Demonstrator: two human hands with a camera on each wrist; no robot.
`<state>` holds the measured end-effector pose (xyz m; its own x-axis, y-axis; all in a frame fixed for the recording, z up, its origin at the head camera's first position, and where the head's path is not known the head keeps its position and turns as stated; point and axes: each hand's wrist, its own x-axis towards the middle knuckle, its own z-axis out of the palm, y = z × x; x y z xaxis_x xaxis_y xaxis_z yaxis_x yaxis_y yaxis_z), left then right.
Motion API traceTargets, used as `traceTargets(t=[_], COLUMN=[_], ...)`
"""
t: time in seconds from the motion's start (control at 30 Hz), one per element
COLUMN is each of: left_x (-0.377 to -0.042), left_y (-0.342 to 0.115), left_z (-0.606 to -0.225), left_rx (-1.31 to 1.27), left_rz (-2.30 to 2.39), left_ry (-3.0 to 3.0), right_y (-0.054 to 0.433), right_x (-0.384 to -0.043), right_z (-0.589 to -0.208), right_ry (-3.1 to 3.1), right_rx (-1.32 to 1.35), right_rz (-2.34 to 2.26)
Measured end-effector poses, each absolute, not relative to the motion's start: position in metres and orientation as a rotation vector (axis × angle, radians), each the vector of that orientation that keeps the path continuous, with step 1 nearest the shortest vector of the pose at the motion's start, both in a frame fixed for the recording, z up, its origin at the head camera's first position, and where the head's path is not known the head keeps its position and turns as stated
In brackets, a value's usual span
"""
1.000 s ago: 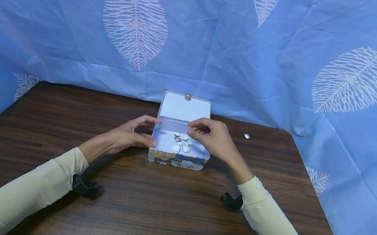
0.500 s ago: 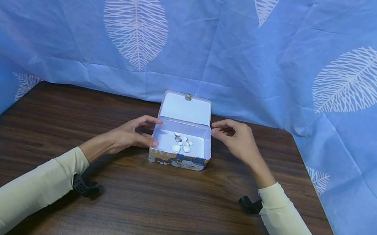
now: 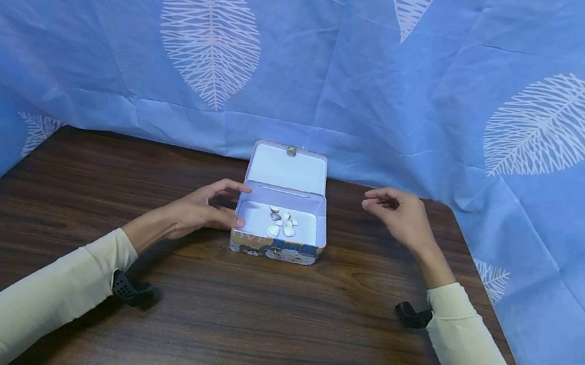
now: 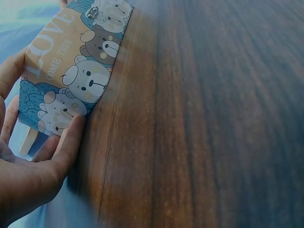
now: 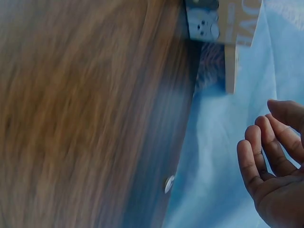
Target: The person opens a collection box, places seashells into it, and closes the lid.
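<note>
A small tin box (image 3: 277, 249) with cartoon bears and lettering on its front stands on the table, its lid (image 3: 288, 168) tilted back. Several white and brownish seashells (image 3: 288, 231) lie on its pale floor. My left hand (image 3: 203, 207) holds the box's left side, thumb near the front corner and forefinger farther back; the left wrist view shows the bear-printed front (image 4: 90, 76) beside it. To the right of the box my right hand (image 3: 397, 217) hovers with loosely bent fingers and nothing between them. One lone shell (image 5: 169, 184) lies near the table's far edge, hidden in the head view.
The dark wooden table (image 3: 248, 327) ends at a blue cloth (image 3: 301, 51) with white leaf prints, which hangs behind it and along both sides. A dark strap (image 3: 133, 290) is on the left wrist and another strap (image 3: 413, 315) on the right.
My right hand has left the space over the box and moved rightward, now covering the lone shell in the head view. The left hand and the box have stayed put.
</note>
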<state>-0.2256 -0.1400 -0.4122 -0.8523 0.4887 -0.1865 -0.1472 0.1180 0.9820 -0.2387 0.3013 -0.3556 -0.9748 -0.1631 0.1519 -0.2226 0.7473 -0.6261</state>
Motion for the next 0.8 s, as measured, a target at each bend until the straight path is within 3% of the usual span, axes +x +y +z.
traceTargets(t=[0.8], left_x=[-0.226], left_y=[-0.140], left_z=[-0.413], left_rx=[0.324], left_rz=[1.786], left_ry=[1.942], right_y=[0.357], right_x=[-0.278], right_z=[-0.387], right_ry=[-3.046], right_rx=[0.051], right_rz=[0.977])
